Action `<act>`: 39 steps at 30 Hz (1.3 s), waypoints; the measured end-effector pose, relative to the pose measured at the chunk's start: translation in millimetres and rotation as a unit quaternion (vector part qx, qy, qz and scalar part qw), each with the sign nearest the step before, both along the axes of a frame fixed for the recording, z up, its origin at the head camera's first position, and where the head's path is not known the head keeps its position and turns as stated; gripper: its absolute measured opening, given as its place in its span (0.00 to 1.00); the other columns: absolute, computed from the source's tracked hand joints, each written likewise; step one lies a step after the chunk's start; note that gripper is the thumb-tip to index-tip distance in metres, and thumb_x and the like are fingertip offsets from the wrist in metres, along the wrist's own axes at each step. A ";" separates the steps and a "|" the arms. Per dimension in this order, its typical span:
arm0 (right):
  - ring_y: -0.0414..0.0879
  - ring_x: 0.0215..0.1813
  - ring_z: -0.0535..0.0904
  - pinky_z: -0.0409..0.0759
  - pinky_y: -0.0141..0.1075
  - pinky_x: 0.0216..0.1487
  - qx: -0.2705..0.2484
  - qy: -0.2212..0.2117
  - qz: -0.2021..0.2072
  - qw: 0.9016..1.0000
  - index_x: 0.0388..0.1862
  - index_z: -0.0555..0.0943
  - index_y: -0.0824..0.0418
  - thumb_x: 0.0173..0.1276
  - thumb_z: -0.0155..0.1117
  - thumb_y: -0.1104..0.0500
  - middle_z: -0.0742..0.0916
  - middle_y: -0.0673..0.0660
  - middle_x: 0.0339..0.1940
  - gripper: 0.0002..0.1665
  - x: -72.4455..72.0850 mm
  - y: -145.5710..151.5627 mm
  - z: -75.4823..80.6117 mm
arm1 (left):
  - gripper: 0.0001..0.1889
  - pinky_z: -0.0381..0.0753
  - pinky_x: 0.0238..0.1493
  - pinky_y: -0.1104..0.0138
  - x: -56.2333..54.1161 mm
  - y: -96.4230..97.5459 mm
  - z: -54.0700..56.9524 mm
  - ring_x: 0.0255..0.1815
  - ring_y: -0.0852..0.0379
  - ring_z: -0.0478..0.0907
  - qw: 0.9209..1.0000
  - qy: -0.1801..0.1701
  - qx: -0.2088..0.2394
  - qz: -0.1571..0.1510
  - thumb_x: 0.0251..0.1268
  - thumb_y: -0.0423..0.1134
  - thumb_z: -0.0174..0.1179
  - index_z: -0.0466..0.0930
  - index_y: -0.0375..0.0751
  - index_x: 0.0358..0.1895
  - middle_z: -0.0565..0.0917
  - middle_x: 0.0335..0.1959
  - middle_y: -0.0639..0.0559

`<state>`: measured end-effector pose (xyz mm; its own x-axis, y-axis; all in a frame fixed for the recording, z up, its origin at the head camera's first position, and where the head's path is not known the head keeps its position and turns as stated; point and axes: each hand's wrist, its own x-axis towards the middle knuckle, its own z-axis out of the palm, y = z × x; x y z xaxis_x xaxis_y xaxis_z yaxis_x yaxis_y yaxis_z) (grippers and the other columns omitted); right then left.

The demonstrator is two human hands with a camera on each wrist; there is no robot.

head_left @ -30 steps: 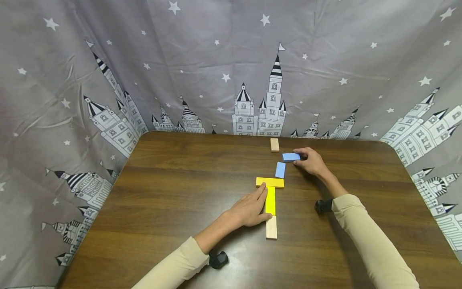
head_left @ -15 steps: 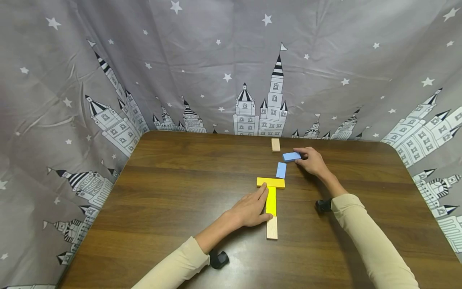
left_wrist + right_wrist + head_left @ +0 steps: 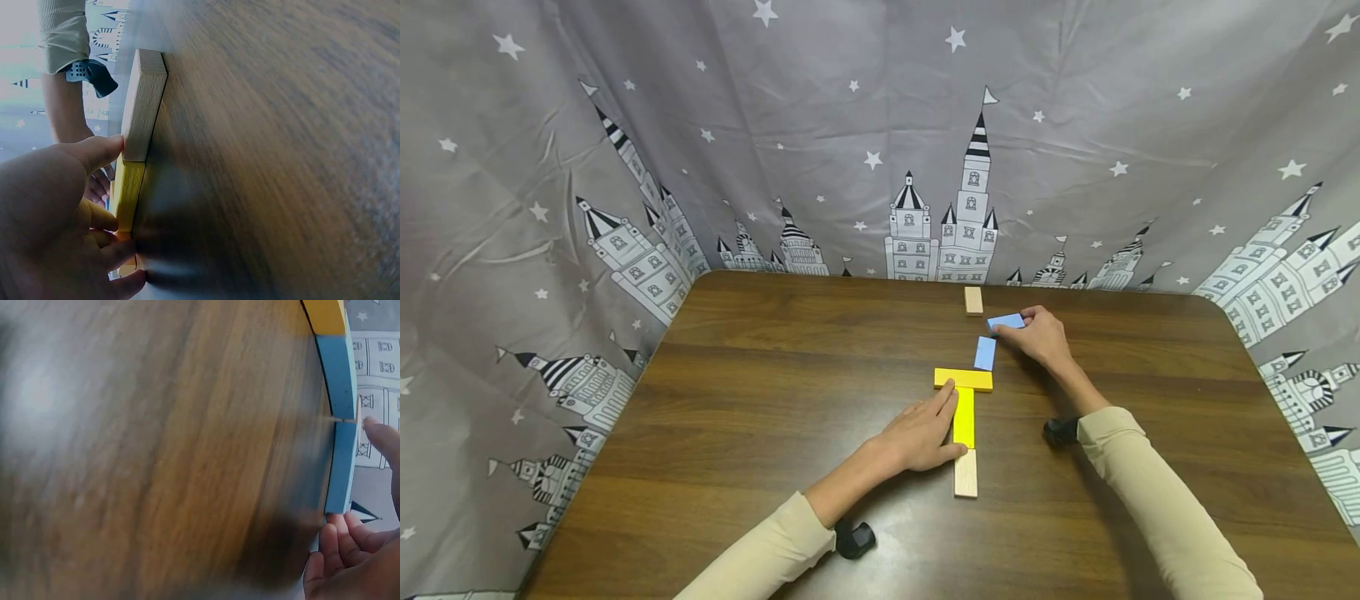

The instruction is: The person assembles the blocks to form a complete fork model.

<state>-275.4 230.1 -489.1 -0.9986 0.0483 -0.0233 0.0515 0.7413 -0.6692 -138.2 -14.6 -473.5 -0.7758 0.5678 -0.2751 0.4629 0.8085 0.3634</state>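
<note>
My left hand (image 3: 917, 433) lies with fairly straight fingers along the left side of a bright yellow block (image 3: 964, 418). Its fingertips reach an orange-yellow crosswise block (image 3: 962, 380); in the left wrist view the thumb touches a plain wooden block (image 3: 144, 106) near its joint with the yellow one. At the far right of this row, my right hand (image 3: 1040, 335) holds a light blue block (image 3: 1006, 322), thumb along its near side and fingers at its right end. Below it, a second light blue block (image 3: 985, 353) stretches to the crosswise block. In the right wrist view the blue blocks meet almost end to end.
Another plain wooden block (image 3: 973, 301) lies near the far edge of the brown wooden table (image 3: 775, 375). Behind the table hangs a grey curtain (image 3: 820, 100) printed with castles and stars. Black wrist cameras (image 3: 855, 540) hang below both sleeves.
My right thumb has shifted left along the blue block's near side, and the right hand and forearm have moved slightly left. That block has turned a little. The left hand stays in place.
</note>
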 end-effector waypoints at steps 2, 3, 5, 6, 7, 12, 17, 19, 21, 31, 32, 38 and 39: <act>0.62 0.51 0.77 0.75 0.52 0.54 0.009 0.004 -0.005 1.000 0.58 0.74 0.76 0.59 0.74 0.41 0.83 0.71 0.50 0.44 -0.5 -2.6 0.3 | 0.44 0.55 0.74 0.58 0.0 0.0 0.0 0.79 0.51 0.51 1.000 0.001 0.000 0.000 0.73 0.56 0.55 0.48 0.33 0.79 0.44 0.82 0.44; 0.62 0.50 0.77 0.75 0.52 0.54 0.013 0.006 -0.006 1.000 0.58 0.74 0.76 0.58 0.74 0.42 0.83 0.71 0.50 0.44 -1.0 -3.3 0.4 | 0.44 0.55 0.74 0.57 0.0 0.0 -0.1 0.79 0.51 0.51 1.000 0.001 0.001 0.000 0.73 0.56 0.55 0.48 0.33 0.79 0.44 0.82 0.44; 0.62 0.50 0.77 0.75 0.52 0.54 0.021 0.010 -0.006 1.000 0.57 0.74 0.76 0.58 0.74 0.43 0.83 0.71 0.49 0.43 -1.7 -4.2 0.8 | 0.44 0.55 0.74 0.57 -0.2 0.1 -0.4 0.79 0.51 0.51 1.000 0.002 0.001 -0.001 0.73 0.56 0.55 0.47 0.33 0.79 0.44 0.82 0.44; 0.62 0.50 0.77 0.75 0.52 0.54 0.023 0.011 -0.005 1.000 0.57 0.74 0.76 0.58 0.74 0.44 0.82 0.71 0.49 0.43 -2.0 -4.5 1.2 | 0.44 0.55 0.74 0.57 -0.3 0.2 -0.6 0.79 0.51 0.51 1.000 0.002 0.001 -0.002 0.73 0.56 0.55 0.47 0.33 0.79 0.44 0.82 0.44; 0.63 0.51 0.77 0.74 0.53 0.55 0.025 0.011 -0.003 1.000 0.58 0.74 0.77 0.58 0.74 0.44 0.82 0.72 0.50 0.42 -2.4 -4.4 1.7 | 0.44 0.55 0.74 0.57 -0.4 0.2 -0.8 0.79 0.51 0.51 1.000 0.003 0.001 -0.002 0.73 0.56 0.55 0.47 0.34 0.79 0.44 0.82 0.44; 0.65 0.54 0.75 0.72 0.54 0.59 0.031 0.012 0.022 0.999 0.60 0.73 0.79 0.61 0.72 0.47 0.80 0.74 0.53 0.43 -3.2 -3.1 2.5 | 0.44 0.55 0.74 0.57 -0.7 0.3 -1.2 0.79 0.51 0.51 1.000 0.000 0.001 0.000 0.73 0.56 0.55 0.47 0.34 0.80 0.44 0.82 0.44; 0.65 0.58 0.72 0.69 0.55 0.62 0.033 0.020 0.043 0.998 0.61 0.73 0.80 0.61 0.73 0.48 0.78 0.75 0.54 0.42 -1.9 0.5 2.1 | 0.44 0.54 0.75 0.57 -0.6 0.3 -1.6 0.79 0.51 0.50 1.000 -0.005 0.002 0.004 0.73 0.56 0.55 0.47 0.34 0.80 0.43 0.82 0.44; 0.65 0.59 0.71 0.68 0.55 0.62 0.037 0.022 0.051 0.998 0.61 0.73 0.80 0.60 0.73 0.49 0.78 0.75 0.54 0.42 -2.0 2.1 1.7 | 0.44 0.54 0.75 0.57 -0.7 0.4 -2.2 0.79 0.51 0.50 1.000 -0.006 0.001 0.005 0.73 0.57 0.55 0.47 0.34 0.80 0.44 0.82 0.44; 0.65 0.58 0.71 0.68 0.55 0.62 0.042 0.023 0.058 0.997 0.61 0.73 0.80 0.60 0.73 0.50 0.78 0.75 0.55 0.42 -2.8 3.9 0.9 | 0.44 0.54 0.75 0.57 -0.7 0.4 -2.4 0.79 0.51 0.50 1.000 -0.006 0.000 0.005 0.73 0.57 0.55 0.47 0.35 0.80 0.44 0.82 0.44; 0.64 0.53 0.75 0.73 0.54 0.57 0.045 0.035 0.078 0.995 0.62 0.74 0.79 0.58 0.70 0.52 0.80 0.75 0.52 0.40 -8.2 4.2 7.8 | 0.44 0.54 0.75 0.57 -1.1 0.5 -1.5 0.79 0.51 0.50 1.000 -0.008 -0.001 0.007 0.73 0.57 0.55 0.47 0.35 0.80 0.43 0.82 0.45; 0.64 0.53 0.74 0.73 0.54 0.57 0.043 0.038 0.081 0.995 0.62 0.74 0.78 0.58 0.69 0.53 0.80 0.75 0.53 0.39 -8.4 3.5 9.2 | 0.44 0.54 0.75 0.57 -1.1 0.5 -1.3 0.79 0.51 0.50 1.000 -0.008 -0.002 0.006 0.73 0.57 0.55 0.47 0.35 0.80 0.43 0.82 0.45; 0.63 0.56 0.74 0.72 0.54 0.58 0.026 0.044 0.119 0.992 0.65 0.74 0.73 0.57 0.68 0.55 0.79 0.73 0.58 0.39 -8.2 -5.1 16.4 | 0.44 0.54 0.75 0.57 -1.1 0.5 -0.6 0.79 0.51 0.50 1.000 -0.009 -0.002 0.005 0.73 0.57 0.55 0.47 0.35 0.80 0.43 0.82 0.45; 0.63 0.57 0.74 0.72 0.55 0.58 0.025 0.046 0.127 0.991 0.65 0.74 0.73 0.57 0.69 0.55 0.78 0.72 0.59 0.39 -7.7 -7.2 17.2 | 0.44 0.54 0.74 0.57 -1.2 0.5 -0.6 0.79 0.51 0.50 1.000 -0.009 -0.002 0.005 0.73 0.57 0.55 0.47 0.35 0.80 0.43 0.82 0.45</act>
<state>-283.1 222.9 -471.8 -0.9764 -0.2057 0.0651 -0.2007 0.7551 -0.6241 -139.4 -14.2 -474.0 -0.7769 0.5584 -0.2909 0.4478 0.8148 0.3682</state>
